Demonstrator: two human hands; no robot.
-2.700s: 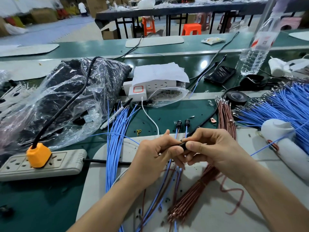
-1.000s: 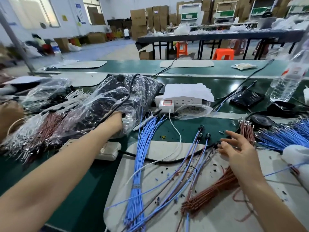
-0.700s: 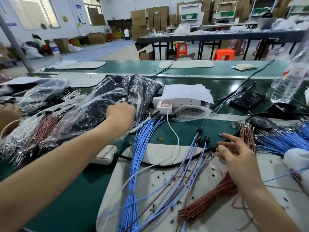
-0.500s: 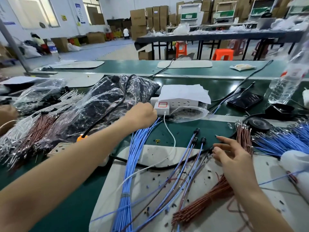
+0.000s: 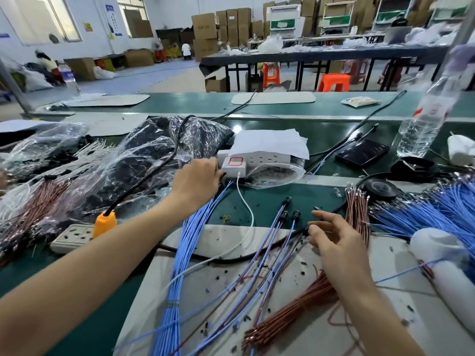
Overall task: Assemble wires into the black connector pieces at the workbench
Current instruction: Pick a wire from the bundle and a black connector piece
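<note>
The left grip [image 5: 198, 181] is curled over the far ends of the blue wire bundle [image 5: 177, 265], probably so one can be drawn. Whether anything is enclosed cannot be told. The right grip [image 5: 331, 235] lies open, black connectors [image 5: 286, 201] just beyond its fingertips, ready for assembly.

Two bare arms take up the lower part of the frame, uncovered along all that shows: the left forearm [image 5: 102, 265] runs broad from the lower left corner and narrows to a slim wrist just left of centre, while the right forearm [image 5: 380, 317] rises from the lower right edge, shorter in view. Each ends in a bare grip: the left grip [image 5: 198, 181] shows its smooth back and rounded knuckles, and the right grip [image 5: 334, 242], right of centre, has slender fingers [image 5: 325, 215] with short, plain nails.
</note>
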